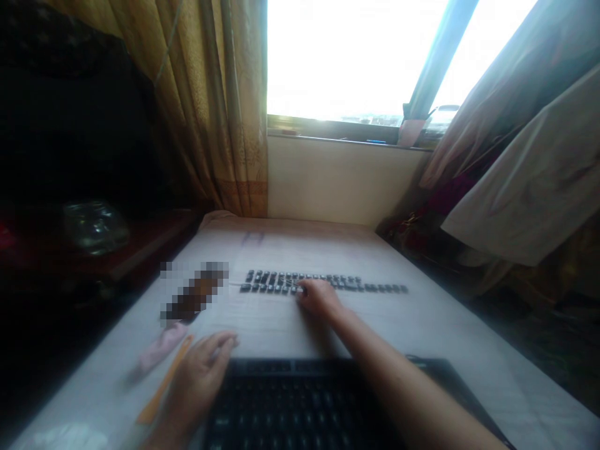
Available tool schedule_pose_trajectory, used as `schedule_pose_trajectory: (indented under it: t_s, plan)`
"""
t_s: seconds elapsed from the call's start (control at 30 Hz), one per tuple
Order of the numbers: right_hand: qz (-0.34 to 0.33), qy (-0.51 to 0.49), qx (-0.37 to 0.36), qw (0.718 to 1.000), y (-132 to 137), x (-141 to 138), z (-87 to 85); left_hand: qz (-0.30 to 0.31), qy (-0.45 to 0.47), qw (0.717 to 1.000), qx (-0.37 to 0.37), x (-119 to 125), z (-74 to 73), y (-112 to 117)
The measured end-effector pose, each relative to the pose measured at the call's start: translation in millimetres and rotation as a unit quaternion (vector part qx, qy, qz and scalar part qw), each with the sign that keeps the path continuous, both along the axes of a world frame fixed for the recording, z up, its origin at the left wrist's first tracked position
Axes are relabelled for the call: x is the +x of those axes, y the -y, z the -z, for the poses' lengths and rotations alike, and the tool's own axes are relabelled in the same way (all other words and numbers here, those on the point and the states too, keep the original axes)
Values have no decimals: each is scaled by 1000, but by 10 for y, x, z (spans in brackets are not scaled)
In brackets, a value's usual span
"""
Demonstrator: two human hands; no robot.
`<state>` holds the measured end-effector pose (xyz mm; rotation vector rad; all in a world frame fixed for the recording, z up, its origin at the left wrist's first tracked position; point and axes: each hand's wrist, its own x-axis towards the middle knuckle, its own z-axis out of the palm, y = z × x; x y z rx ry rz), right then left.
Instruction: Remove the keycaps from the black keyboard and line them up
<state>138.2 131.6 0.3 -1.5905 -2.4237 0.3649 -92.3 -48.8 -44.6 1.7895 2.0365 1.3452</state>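
A black keyboard lies at the near edge of a white-covered table. Beyond it, several loose black keycaps are laid out in rows. My right hand reaches forward to the middle of these rows, its fingers curled down onto the keycaps; what they grip is too blurred to make out. My left hand rests at the keyboard's upper left corner with its fingers together on the edge.
An orange flat stick and a pink object lie left of the keyboard. A pixelated patch covers something farther back. Curtains hang left and right of a bright window. A dark side surface with a glass object stands left.
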Motion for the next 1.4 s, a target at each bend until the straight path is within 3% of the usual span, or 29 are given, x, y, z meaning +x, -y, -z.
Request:
schedule_pose_trajectory:
  t_s: [0.23,0.43,0.53,0.67,0.87,1.1,1.4]
  plan:
    - [34,-194,-12,980,183,287,-202,7,-2,1000,-18,25,-74,20]
    - [37,-383,-54,922,619,632,-382,17,-8,998,-61,37,-104,21]
    - [17,-438,-109,892,855,736,-427,14,-14,997,-79,43,-119,27]
    - [-6,-412,-202,888,1016,756,-421,8,-26,995,-99,55,-141,43]
    - [-83,-240,-285,924,1058,773,-514,3,-43,992,-116,68,-162,28]
    - [-163,-169,-267,935,1117,770,-549,7,-60,990,-126,54,-136,30]
    - [-188,-163,-229,941,1156,714,-480,15,-72,990,-121,46,-135,29]
